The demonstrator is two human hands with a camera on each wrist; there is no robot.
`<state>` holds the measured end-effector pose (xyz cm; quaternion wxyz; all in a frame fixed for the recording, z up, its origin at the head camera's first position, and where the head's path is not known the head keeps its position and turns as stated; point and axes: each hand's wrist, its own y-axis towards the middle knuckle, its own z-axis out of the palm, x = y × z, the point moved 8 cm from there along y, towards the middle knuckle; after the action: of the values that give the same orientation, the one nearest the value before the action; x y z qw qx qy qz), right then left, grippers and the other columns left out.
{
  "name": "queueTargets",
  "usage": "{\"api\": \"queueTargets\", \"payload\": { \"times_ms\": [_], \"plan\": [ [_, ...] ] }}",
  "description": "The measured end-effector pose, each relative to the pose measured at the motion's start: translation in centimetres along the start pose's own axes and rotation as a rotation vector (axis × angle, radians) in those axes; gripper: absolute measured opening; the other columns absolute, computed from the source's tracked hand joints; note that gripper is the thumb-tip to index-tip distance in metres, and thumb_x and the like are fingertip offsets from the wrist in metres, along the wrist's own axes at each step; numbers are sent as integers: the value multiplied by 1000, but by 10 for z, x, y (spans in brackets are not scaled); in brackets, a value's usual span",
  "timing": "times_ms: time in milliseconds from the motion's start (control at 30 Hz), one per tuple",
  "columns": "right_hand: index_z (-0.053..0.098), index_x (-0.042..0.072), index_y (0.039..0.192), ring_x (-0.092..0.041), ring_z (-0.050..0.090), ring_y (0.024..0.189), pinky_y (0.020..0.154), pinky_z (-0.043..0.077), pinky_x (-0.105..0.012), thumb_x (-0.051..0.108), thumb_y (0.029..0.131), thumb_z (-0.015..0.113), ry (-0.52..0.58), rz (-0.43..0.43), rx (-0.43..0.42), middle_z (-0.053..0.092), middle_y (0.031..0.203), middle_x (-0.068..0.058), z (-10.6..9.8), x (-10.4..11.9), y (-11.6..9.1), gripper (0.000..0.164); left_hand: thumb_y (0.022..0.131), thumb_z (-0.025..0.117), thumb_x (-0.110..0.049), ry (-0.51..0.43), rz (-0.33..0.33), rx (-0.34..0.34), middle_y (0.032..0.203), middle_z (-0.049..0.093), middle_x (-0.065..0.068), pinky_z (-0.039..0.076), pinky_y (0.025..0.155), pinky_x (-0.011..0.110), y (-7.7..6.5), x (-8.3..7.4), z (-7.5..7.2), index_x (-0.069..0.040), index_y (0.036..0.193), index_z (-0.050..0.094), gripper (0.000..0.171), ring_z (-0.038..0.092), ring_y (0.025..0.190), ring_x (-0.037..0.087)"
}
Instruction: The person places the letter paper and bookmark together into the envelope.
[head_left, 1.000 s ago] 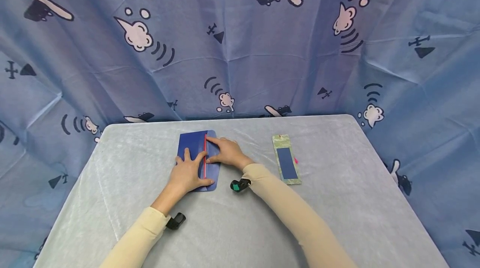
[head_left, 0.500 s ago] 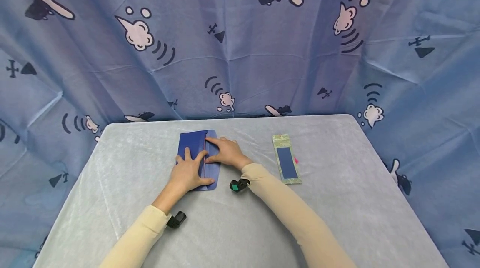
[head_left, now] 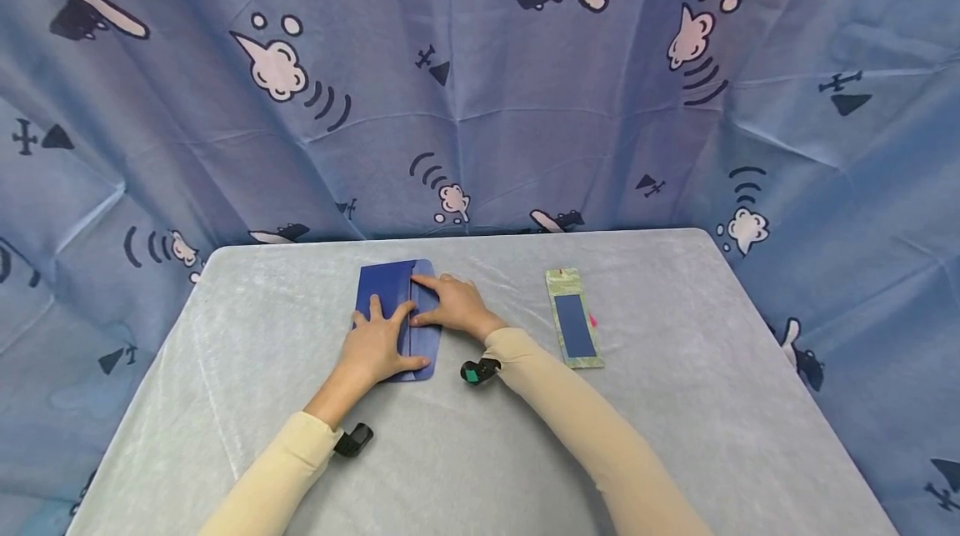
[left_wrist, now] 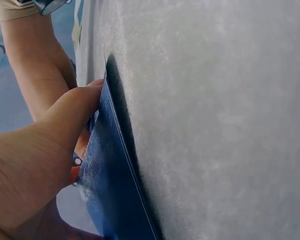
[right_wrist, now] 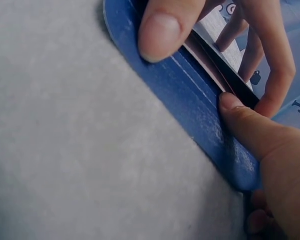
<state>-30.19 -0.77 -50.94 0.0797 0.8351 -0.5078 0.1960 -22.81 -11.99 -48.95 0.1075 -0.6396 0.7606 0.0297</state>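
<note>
A blue envelope [head_left: 386,278] lies on the table, its lighter flap [head_left: 426,353] folded out to the right. A thin red edge [head_left: 410,340] shows at its opening, of something mostly hidden inside. My left hand [head_left: 371,348] rests spread on the envelope, its thumb reaching over onto the flap. From the right, my right hand [head_left: 456,307] touches the opening with thumb and forefinger apart. In the right wrist view the right thumb [right_wrist: 232,102] presses at a pale edge [right_wrist: 205,62] within the opening. The left wrist view shows the left thumb [left_wrist: 87,95] at the flap's border.
A green-bordered strip with a dark blue panel [head_left: 575,326] lies to the right, a small pink bit [head_left: 592,321] at its side. A pale cloth covers the table [head_left: 697,436]. Behind hangs a blue curtain [head_left: 525,102] printed with planes.
The red edge at the opening has narrowed to a thin line as it slid left into the envelope. Both hands stay nearly in place; the last half second shows almost no movement.
</note>
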Motion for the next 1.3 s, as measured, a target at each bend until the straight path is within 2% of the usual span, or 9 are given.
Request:
{"api": "queueTargets", "payload": {
  "times_ms": [200,433,600,733,1033,1300],
  "plan": [
    [40,32,152,-23,63,101,93,43,-43,59,77,76,6,-11,-9,65,116,-8,-2,-1,-2,87,68,79,-67,10,2,1,151,28,43,56,73,62,0,-1,-1,-24,150,41,100,42,123,70],
    [45,27,149,-20,62,93,90,43,-41,57,78,77,52,-47,-58,65,106,-6,-3,-5,-6,83,70,78,-67,17,10,-12,150,29,43,57,71,61,-1,-2,-1,-24,150,42,98,43,122,69],
    [47,24,148,-14,50,72,75,38,-31,52,79,79,125,-48,-68,56,83,0,-6,-10,-9,81,69,78,-67,15,11,-17,150,30,43,56,70,60,-1,-2,0,-25,150,41,98,44,121,69],
    [48,19,147,-10,45,66,68,39,-25,42,79,81,215,-54,-82,52,76,3,-10,-15,-11,78,69,79,-67,16,5,-15,150,30,43,57,69,59,0,-1,0,-26,150,41,98,44,121,68],
    [50,16,146,-9,52,66,65,45,-22,28,82,82,402,-61,-86,61,79,-3,-18,-25,-23,73,70,78,-66,9,8,4,151,29,42,57,70,58,1,0,2,-27,150,40,97,44,123,68],
    [49,15,146,-10,57,72,69,49,-22,24,84,80,445,-91,-84,64,89,-6,-27,-39,-38,70,71,78,-65,-9,10,7,150,29,42,56,75,61,0,1,1,-26,150,40,96,44,123,68]
  ]
}}
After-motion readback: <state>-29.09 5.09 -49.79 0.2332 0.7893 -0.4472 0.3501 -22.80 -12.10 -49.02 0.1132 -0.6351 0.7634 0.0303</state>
